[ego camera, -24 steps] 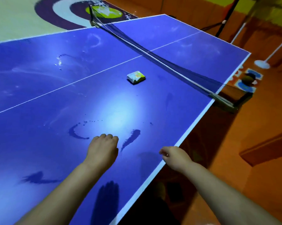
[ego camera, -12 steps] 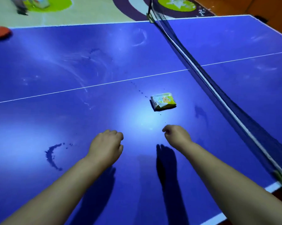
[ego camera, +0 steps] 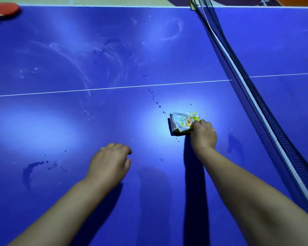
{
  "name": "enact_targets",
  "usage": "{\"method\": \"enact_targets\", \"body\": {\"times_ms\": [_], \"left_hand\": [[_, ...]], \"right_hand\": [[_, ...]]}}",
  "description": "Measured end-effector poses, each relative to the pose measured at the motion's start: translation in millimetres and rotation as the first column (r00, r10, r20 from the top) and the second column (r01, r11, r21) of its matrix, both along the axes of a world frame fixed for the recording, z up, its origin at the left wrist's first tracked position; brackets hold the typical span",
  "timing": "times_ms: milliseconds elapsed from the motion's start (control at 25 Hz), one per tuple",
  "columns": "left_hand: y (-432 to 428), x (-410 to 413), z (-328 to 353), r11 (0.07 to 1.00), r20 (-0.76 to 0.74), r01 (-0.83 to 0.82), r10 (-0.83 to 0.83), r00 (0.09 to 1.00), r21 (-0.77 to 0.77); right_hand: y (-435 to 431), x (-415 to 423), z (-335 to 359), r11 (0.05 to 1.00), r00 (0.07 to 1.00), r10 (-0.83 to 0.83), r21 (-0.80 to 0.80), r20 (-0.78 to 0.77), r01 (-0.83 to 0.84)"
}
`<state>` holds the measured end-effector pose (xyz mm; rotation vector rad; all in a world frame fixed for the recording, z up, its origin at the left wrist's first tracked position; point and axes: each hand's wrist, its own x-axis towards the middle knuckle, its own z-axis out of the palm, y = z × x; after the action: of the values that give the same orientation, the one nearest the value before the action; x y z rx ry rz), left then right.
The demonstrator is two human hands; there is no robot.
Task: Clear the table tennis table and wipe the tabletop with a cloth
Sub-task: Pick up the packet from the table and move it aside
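Note:
A small white and yellow-green wipes packet (ego camera: 181, 122) lies on the blue table tennis table (ego camera: 78, 121), near the net. My right hand (ego camera: 203, 134) reaches onto the packet's near right corner, its fingers curled round that edge. My left hand (ego camera: 110, 161) hovers over the tabletop to the left of it, fingers loosely curled and holding nothing. Dark wet spots and whitish smear marks are scattered over the blue surface.
The dark net (ego camera: 247, 96) with its white top band runs diagonally down the right side. A red paddle (ego camera: 5, 8) lies at the table's far left corner. A wet patch (ego camera: 29, 170) sits left of my left hand. Patterned floor shows beyond the far edge.
The view has swung from the table's side edge to over the tabletop. My right hand moved forward and took hold of the packet. My left hand stayed low over the table.

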<state>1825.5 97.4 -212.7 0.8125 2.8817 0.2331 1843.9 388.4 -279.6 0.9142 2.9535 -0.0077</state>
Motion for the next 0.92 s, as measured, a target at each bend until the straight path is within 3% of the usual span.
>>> {"method": "enact_targets", "body": {"times_ms": [280, 400, 520, 640, 760, 920], "left_hand": [[-2, 20, -4, 0.998, 0.067, -0.06, 0.059, 0.996, 0.016], [-13, 35, 4, 0.993, 0.108, -0.112, 0.109, 0.988, 0.029], [-39, 51, 20, 0.958, 0.19, -0.265, 0.242, 0.952, 0.107], [-79, 68, 34, 0.846, 0.32, -0.503, 0.434, 0.842, 0.176], [-130, 90, 46, 0.728, 0.349, -0.659, 0.577, 0.738, 0.189], [-237, 146, 64, 0.481, 0.442, -0.81, 0.678, 0.587, 0.335]], "right_hand": [[-10, 6, 8, 0.993, 0.993, 0.107, -0.046, -0.046, -0.109], [-44, 24, 19, 0.972, 0.959, 0.201, -0.083, -0.201, -0.221], [-99, 49, 33, 0.909, 0.845, 0.351, -0.071, -0.404, -0.411], [-172, 72, 45, 0.846, 0.743, 0.419, -0.072, -0.522, -0.528], [-252, 98, 56, 0.767, 0.674, 0.505, -0.077, -0.54, -0.637], [-378, 144, 75, 0.637, 0.568, 0.626, -0.069, -0.535, -0.768]]}}
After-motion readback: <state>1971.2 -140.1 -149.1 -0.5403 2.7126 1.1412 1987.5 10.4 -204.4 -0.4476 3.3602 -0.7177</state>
